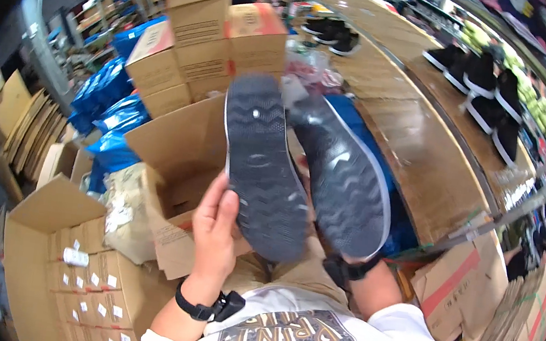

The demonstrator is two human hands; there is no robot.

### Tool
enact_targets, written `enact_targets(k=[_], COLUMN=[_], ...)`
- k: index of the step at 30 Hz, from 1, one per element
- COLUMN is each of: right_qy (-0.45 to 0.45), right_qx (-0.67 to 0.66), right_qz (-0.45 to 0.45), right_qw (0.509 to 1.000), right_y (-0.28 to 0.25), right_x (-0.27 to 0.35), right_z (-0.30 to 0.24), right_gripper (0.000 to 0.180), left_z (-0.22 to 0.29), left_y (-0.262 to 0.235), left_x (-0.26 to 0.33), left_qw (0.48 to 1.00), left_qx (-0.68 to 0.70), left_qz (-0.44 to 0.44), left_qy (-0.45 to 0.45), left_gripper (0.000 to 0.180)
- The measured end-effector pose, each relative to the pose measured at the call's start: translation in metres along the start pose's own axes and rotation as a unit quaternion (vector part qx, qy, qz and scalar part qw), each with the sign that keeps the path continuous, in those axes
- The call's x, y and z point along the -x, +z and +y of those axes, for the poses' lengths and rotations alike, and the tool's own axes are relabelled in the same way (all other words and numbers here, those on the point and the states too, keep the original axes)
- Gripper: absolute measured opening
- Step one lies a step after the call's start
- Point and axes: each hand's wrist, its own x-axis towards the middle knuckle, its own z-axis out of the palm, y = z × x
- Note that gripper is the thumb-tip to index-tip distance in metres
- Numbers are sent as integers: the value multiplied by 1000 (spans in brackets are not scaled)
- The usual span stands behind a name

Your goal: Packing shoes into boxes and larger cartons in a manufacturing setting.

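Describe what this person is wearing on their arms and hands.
Both hands are bare, no gloves. The left hand has a black wristband with a small black boxy device clipped to it. The right wrist carries a similar black strap; the right hand itself is hidden. White short sleeves belong to a T-shirt with a printed graphic.

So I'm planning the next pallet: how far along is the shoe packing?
Done: nothing visibly packed; the open cardboard box shows no shoes inside. In hand: the left hand holds one shoe sole-up; the right hand, hidden, lifts the other shoe. Left: more black shoes wait on the wooden table.
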Motion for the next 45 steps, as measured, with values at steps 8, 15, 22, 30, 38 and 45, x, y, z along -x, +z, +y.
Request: enact_targets(k=[8, 15, 22, 30, 38, 45], right_qy=[-293, -298, -192, -65, -259, -321], right_qx=[56, 767, 730, 827, 757, 772], right_qz=[-71, -305, 81, -16, -9, -45], right_qw=[952, 479, 651, 559, 599, 547], right_y=[67, 41, 14, -25, -18, -41], right_x=[-52, -131, -124, -163, -150, -167], right_z=[-25, 33, 51, 67, 71, 113], right_gripper=[29, 12, 26, 48, 35, 23], left_z=[-8, 13, 16, -16, 5, -2], left_y=[-89, -84, -100, -128, -134, -110], left_x=[-58, -32, 16, -19, -46, -61], left_qw=[695, 792, 600, 661, 640, 598], left_qx=[-642, -501, -776, -722, -746, -786], left_qz=[-58, -231, 41, -134, 9, 2], left_qy=[317, 262, 189, 156, 183, 155], left_gripper=[40, 42, 47, 48, 63, 85])
